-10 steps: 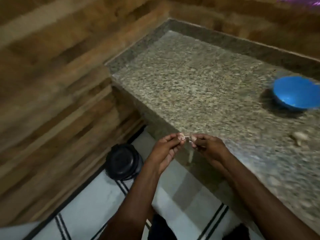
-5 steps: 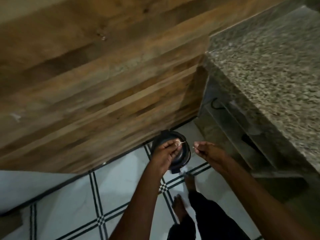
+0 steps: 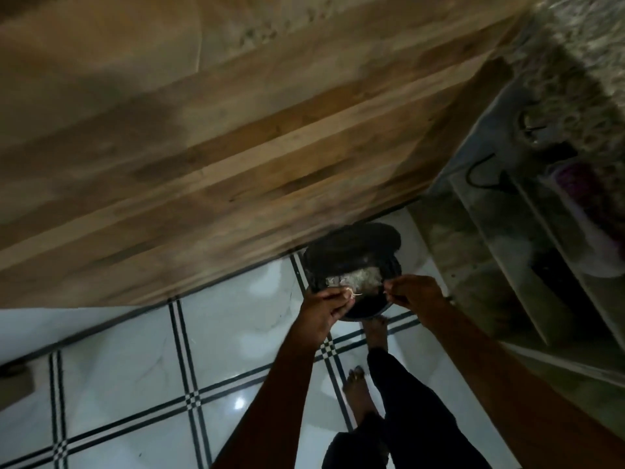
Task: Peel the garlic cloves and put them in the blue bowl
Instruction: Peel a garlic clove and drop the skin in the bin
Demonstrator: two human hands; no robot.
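My left hand (image 3: 326,308) pinches a small garlic clove (image 3: 350,294) with loose papery skin at its fingertips. My right hand (image 3: 414,294) is a short way to the right, its fingertips pinched on a thin shred of peel. Both hands hover over a black pedal bin (image 3: 353,265) on the floor, whose lid is lifted and shows pale scraps inside. The blue bowl is out of view.
The bin stands against a wood-panelled wall (image 3: 236,147). The granite counter's edge (image 3: 581,62) and the open shelves (image 3: 541,231) below it are on the right. White floor tiles (image 3: 135,367) with black lines lie below, and my bare feet and dark trousers are near the bin.
The view has swung from the counter down to the floor. My hands moved apart over the bin, and its lid has come up.
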